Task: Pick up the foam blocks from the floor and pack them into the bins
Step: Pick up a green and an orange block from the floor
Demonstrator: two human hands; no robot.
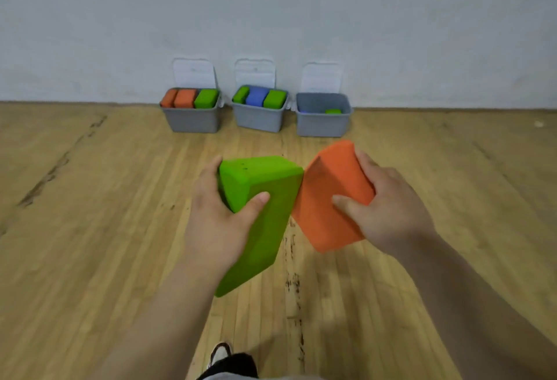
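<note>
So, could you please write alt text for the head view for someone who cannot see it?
A person's left hand grips a green foam block and the right hand an orange block above a wooden floor. Three grey bins stand by a white wall: left bin and middle bin packed, right bin nearly empty.

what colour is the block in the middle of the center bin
Blue block, between two green ones, seen in the head view.
</note>
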